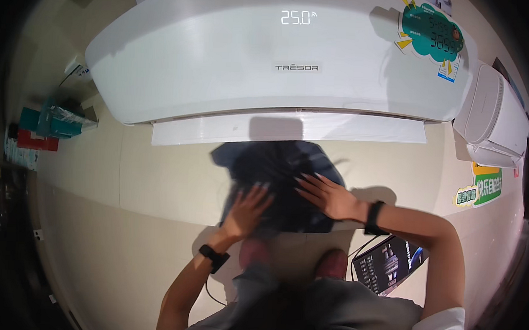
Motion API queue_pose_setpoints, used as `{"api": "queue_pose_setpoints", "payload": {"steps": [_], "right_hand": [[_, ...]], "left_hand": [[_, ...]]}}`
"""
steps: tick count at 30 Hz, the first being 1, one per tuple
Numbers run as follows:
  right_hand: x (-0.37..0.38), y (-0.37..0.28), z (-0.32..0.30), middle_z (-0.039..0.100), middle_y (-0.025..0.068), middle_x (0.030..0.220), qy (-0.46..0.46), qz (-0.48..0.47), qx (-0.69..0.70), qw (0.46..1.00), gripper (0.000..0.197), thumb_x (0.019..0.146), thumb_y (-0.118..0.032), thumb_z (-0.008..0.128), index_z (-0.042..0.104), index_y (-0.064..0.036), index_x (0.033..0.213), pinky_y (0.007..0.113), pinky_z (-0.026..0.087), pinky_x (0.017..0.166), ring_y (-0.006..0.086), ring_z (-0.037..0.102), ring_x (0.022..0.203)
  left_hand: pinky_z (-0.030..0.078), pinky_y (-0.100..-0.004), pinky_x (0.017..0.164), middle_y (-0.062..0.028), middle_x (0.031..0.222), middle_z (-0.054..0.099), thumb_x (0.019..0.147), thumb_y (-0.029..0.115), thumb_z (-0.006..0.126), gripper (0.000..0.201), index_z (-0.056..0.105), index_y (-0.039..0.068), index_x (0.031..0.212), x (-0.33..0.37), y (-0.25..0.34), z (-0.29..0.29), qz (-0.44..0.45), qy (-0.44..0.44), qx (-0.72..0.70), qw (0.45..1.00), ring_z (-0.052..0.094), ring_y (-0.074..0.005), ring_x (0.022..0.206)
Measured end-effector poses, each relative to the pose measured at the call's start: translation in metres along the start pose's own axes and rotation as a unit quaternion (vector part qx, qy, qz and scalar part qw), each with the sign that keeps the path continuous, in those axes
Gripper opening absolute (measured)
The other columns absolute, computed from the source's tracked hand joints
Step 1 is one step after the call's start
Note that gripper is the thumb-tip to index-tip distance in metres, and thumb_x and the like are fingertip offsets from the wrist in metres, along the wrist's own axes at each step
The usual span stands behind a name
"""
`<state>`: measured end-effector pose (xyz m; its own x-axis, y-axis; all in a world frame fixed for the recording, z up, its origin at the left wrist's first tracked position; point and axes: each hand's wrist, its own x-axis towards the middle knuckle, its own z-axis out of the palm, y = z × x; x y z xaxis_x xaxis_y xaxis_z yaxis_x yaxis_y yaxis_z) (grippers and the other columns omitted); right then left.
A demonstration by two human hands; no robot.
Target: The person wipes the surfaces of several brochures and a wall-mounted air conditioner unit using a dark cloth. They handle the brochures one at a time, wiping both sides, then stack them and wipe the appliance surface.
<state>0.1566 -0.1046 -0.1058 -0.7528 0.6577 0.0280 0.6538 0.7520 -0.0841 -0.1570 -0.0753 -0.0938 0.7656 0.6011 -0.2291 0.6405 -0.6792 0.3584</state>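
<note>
A dark navy cloth [279, 168], maybe a folded garment, lies on a pale surface [164, 172] just below a large white wall-type air conditioner [222, 57]. My left hand [249, 211] rests on the cloth's lower left part, slightly blurred, its fingers spread. On the right side of the cloth, my right hand [328, 196] lies flat with fingers stretched toward the middle. Neither hand grips anything. Black bands [214, 258] circle both wrists. The air conditioner has a lit display and a long white flap [189, 129] along its lower edge, close to the cloth.
A second white air conditioner [485, 110] is at the right, above a green and yellow sign [489, 188]. Teal and red boxes [38, 141] stand at the far left. Below my right forearm is a dark printed panel [384, 267]. My reddish shoes [332, 263] show beneath the cloth.
</note>
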Motion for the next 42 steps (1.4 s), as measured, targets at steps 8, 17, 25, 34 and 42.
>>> {"api": "queue_pose_setpoints", "payload": {"steps": [8,17,25,34,42], "right_hand": [[-0.055,-0.015,-0.075,0.065,0.0069,0.091,0.065,0.203,0.253,0.944,0.052,0.074,-0.016,0.068,0.059,-0.0104,0.125,0.036,0.056,0.069,0.0273,0.066,0.077],[0.091,-0.003,-0.094,0.041,0.0199,0.141,0.003,-0.118,0.062,0.991,0.069,0.084,-0.038,0.060,0.041,-0.0169,0.147,0.042,0.044,0.097,0.0344,0.047,0.122],[0.111,-0.032,-0.023,0.015,0.0229,0.158,-0.111,-0.106,0.157,0.976,0.090,0.082,-0.060,0.061,0.029,-0.0119,0.151,0.061,0.011,0.115,0.0417,0.010,0.147],[0.312,-0.088,0.010,0.019,0.0205,0.158,0.061,-0.023,0.209,0.976,0.075,0.088,-0.045,0.063,0.035,-0.0113,0.149,0.058,0.017,0.115,0.0387,0.016,0.146],[0.388,-0.091,0.030,0.024,0.0117,0.158,0.120,0.032,0.183,0.975,0.068,0.089,-0.040,0.062,0.036,-0.0212,0.149,0.048,0.019,0.117,0.0310,0.023,0.146]], "left_hand": [[0.053,-0.0407,0.080,-0.0088,0.103,0.068,0.074,0.008,0.071,0.047,0.063,0.012,0.120,0.027,0.050,-0.027,-0.017,0.113,-0.211,0.971,0.067,-0.0275,0.095],[0.038,-0.0547,0.103,-0.0252,0.145,0.035,0.076,0.031,0.077,0.076,0.044,0.010,0.141,-0.034,-0.007,-0.044,-0.269,0.214,-0.144,0.928,0.040,-0.0428,0.131],[0.019,-0.0706,0.107,-0.0188,0.158,0.019,0.078,0.064,0.063,0.092,0.031,0.020,0.152,-0.044,0.010,-0.015,-0.271,0.093,-0.016,0.958,0.012,-0.0414,0.147],[0.012,-0.0646,0.113,-0.0112,0.160,0.019,0.089,0.058,0.051,0.078,0.023,0.025,0.154,-0.110,-0.183,-0.054,-0.400,0.121,0.124,0.900,0.015,-0.0370,0.147],[0.014,-0.0667,0.112,-0.0068,0.160,0.019,0.093,0.060,0.043,0.069,0.024,0.031,0.154,-0.119,-0.286,-0.072,-0.425,0.144,0.145,0.882,0.016,-0.0367,0.146]]}}
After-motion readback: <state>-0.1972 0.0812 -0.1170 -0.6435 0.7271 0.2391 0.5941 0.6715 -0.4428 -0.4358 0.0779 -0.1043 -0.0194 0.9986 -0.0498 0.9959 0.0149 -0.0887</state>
